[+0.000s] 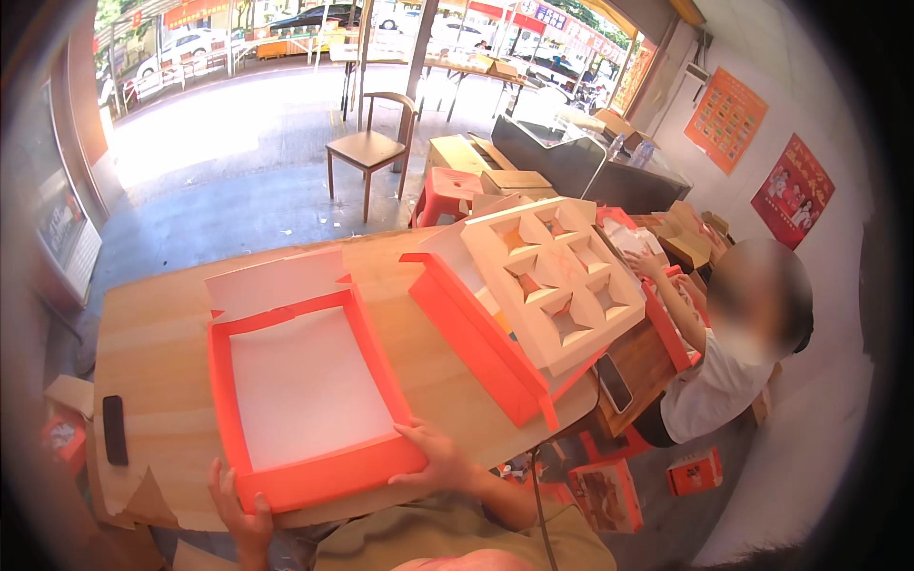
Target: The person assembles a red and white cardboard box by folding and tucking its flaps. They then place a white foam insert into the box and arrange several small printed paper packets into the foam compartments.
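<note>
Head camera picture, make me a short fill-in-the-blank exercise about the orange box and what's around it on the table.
1. Both hands, the left hand and the right hand, grip the ____ wall of the open orange box.
2. The inside floor of that box is ____.
3. The cream insert on the second box has star-shaped ____.
4. Beyond the wooden table stands an empty wooden ____.

Missing words: near; white; cut-outs; chair

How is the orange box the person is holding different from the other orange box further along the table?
The near orange box lies flat and shows a bare white bottom; the far orange box sits tilted and carries a cream divider insert with cut-out cells. The left hand and right hand grip the near box's front wall; no hand touches the far box. Both are shallow orange cardboard trays on the same wooden table.
</note>
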Motion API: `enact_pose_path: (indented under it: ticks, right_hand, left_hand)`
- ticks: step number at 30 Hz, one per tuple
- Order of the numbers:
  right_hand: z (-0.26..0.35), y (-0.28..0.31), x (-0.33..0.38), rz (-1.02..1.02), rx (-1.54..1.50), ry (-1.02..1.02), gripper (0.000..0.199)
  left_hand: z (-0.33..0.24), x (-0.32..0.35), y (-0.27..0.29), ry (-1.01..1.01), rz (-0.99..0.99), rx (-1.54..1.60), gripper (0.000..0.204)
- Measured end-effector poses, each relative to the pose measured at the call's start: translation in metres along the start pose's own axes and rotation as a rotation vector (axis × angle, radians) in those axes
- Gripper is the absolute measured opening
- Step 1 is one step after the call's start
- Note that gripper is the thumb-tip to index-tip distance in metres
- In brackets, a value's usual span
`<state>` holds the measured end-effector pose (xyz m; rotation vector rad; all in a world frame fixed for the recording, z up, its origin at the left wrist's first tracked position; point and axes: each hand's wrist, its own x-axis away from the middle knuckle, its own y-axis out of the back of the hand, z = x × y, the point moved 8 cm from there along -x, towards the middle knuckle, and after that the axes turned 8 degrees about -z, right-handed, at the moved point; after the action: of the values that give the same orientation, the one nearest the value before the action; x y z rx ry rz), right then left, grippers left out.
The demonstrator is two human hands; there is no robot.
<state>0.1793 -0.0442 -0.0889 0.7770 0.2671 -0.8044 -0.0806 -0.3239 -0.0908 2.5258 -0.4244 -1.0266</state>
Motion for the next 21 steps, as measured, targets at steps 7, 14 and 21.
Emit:
enact_pose_path:
  ticks: [7, 14, 21]
  right_hand:
    - [0.014, 0.002, -0.006, -0.12, 0.009, 0.124, 0.076]
    - [0.016, -0.001, -0.002, -0.122, 0.192, 0.122, 0.061]
    - [0.045, -0.032, -0.037, 0.526, 0.281, 0.164, 0.057]
  left_hand:
    - [-0.067, -0.048, -0.042, -0.368, 0.644, -0.164, 0.041]
    - [-0.058, -0.044, -0.078, -0.216, 1.002, -0.258, 0.028]
    - [-0.036, -0.031, -0.102, -0.194, 1.32, -0.424, 0.043]
